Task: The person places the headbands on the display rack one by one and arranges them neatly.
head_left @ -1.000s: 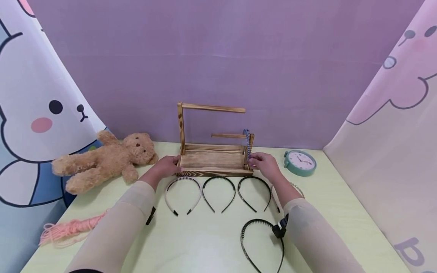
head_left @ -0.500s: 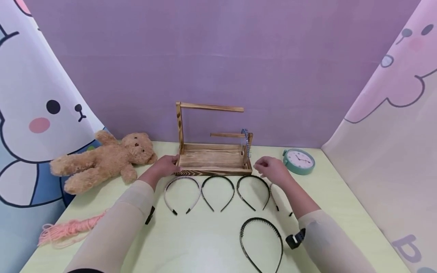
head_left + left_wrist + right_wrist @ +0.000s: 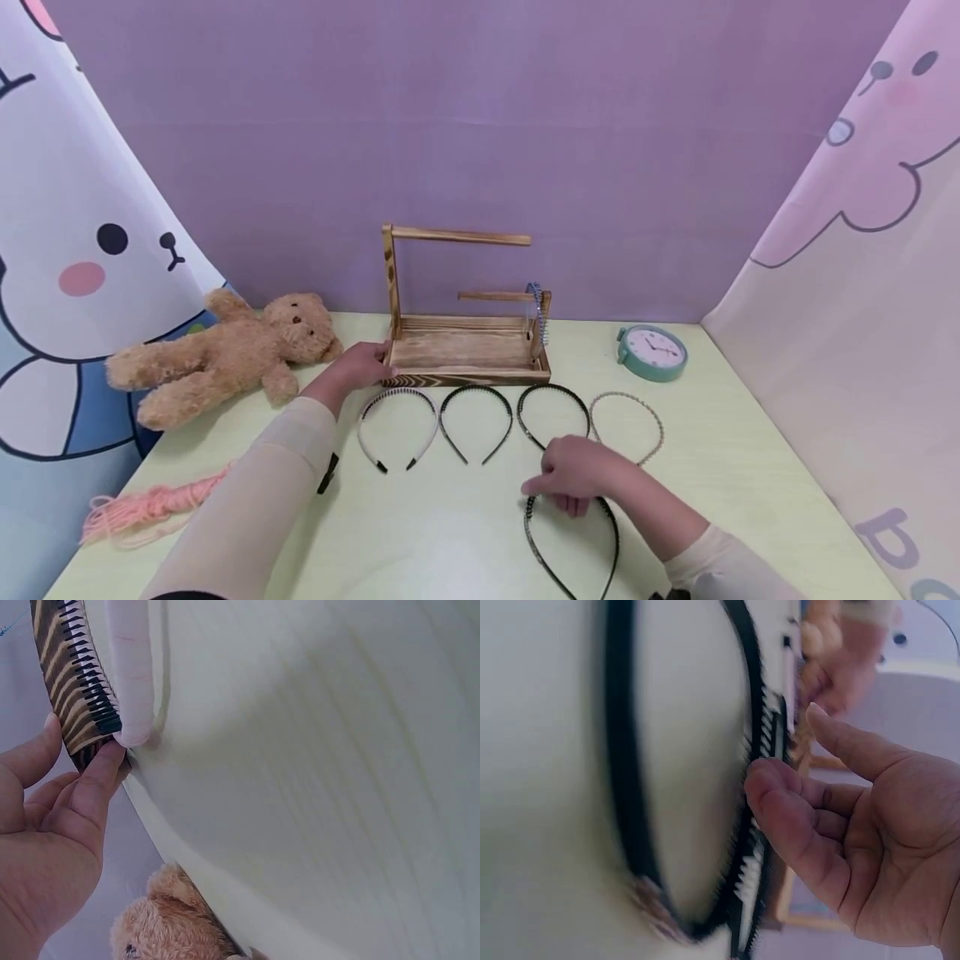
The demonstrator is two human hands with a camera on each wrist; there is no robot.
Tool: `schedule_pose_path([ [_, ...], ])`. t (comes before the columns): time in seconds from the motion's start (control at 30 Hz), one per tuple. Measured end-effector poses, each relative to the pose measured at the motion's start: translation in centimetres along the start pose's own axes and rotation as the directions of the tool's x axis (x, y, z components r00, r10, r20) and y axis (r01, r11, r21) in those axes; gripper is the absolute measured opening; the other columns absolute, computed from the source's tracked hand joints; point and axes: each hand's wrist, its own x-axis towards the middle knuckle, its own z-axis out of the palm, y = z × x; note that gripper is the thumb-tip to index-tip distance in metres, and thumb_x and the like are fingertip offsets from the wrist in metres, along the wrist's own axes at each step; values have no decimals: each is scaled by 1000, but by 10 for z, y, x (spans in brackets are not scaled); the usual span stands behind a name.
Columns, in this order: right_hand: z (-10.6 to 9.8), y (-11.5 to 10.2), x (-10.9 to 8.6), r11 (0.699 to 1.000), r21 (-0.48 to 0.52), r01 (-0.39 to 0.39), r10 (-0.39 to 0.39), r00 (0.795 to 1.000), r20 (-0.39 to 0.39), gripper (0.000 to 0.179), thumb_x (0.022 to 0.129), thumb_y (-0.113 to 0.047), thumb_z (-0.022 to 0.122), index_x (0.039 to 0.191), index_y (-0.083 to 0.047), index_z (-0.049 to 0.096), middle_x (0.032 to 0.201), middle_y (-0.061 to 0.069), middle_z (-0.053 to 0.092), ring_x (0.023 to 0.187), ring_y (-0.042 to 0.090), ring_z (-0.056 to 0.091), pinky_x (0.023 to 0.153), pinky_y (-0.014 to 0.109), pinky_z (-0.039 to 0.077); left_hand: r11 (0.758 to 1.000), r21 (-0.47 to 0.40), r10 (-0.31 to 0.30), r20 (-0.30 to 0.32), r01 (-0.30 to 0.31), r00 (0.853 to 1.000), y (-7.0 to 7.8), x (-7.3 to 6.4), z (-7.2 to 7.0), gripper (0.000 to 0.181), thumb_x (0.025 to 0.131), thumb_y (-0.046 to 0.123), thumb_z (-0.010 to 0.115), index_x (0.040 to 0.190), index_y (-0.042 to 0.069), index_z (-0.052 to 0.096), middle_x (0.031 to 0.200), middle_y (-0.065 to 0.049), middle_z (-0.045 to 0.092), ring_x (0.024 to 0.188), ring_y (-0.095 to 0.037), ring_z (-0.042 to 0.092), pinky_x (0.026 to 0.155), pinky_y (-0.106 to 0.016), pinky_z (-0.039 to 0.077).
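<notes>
Rack (image 3: 465,380) is pinched by left hand (image 3: 360,367) | near headband (image 3: 617,542) overhung by right hand (image 3: 581,471), thumb spread | likely light, springy; best taken at crown

From the head view, the table (image 3: 435,533) is seen from above and well back, faced forward and down, with the wooden rack (image 3: 461,350) near mid-frame. The left wrist view is rolled and set close behind the left hand (image 3: 52,832), the teddy bear (image 3: 169,930) at bottom being shared with the head view. The right wrist view, also rolled, is set close to the right hand (image 3: 862,832) and black headband (image 3: 622,750), the left hand being shared at upper right.
</notes>
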Motion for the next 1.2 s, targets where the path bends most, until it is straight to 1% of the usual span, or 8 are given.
schedule_pose_path([
  [0.13,18,-7,0,1000,21,2,-2,999,42,44,87,-46,71,61,-11,66,53,4,65,46,21,65,53,31,53,1000,-3,-7,2,7,1000,-1,0,0,71,100,27,58,158,11,20,160,-20,23,145,-44,22,116,-58,25],
  [0.27,28,-12,0,998,66,20,-25,997,77,39,86,-39,74,61,-10,64,53,2,65,45,20,65,53,30,54,1000,9,-3,0,3,1000,-1,0,0,70,100,27,57,157,10,20,160,-20,23,145,-44,22,116,-58,26],
  [0.47,34,-21,-2,990,119,76,-95,983,158,28,87,-27,73,64,-12,65,57,2,66,48,19,65,51,32,55,1000,21,-4,1,4,1000,1,-1,0,70,100,28,57,157,10,21,160,-20,23,145,-44,22,116,-58,26],
  [0.6,33,-27,-5,988,93,127,-141,977,162,28,89,-21,69,64,-14,59,59,0,65,48,16,64,51,29,55,1000,20,-4,6,4,1000,2,-2,0,70,100,28,57,157,11,21,161,-19,23,145,-44,22,116,-58,25],
  [0.7,30,-31,-8,983,95,159,-173,971,162,26,91,-20,66,67,-14,58,61,-1,65,49,15,64,51,28,55,1000,20,-8,6,8,1000,2,-2,1,70,100,28,57,157,11,21,161,-19,23,145,-43,22,116,-58,25],
  [0.8,22,-35,-8,971,159,180,-205,966,161,21,94,-17,62,74,-12,61,66,0,66,53,17,66,51,30,57,999,31,-7,6,7,1000,1,-1,0,70,100,29,57,157,11,20,161,-20,23,145,-44,22,116,-58,25],
  [0.93,8,-39,-8,950,213,230,-259,958,124,19,97,-14,59,79,-10,63,70,3,67,58,19,68,55,33,59,1000,28,-6,6,6,1000,2,-1,0,71,100,28,57,157,10,20,160,-21,23,145,-45,22,116,-58,25],
  [1.2,-17,-44,-6,937,196,290,-303,952,36,16,98,-10,55,85,-12,64,77,2,66,71,17,67,66,36,60,1000,10,-2,8,2,1000,3,-2,-1,70,100,25,57,157,9,20,160,-21,23,144,-44,24,116,-57,26],
])
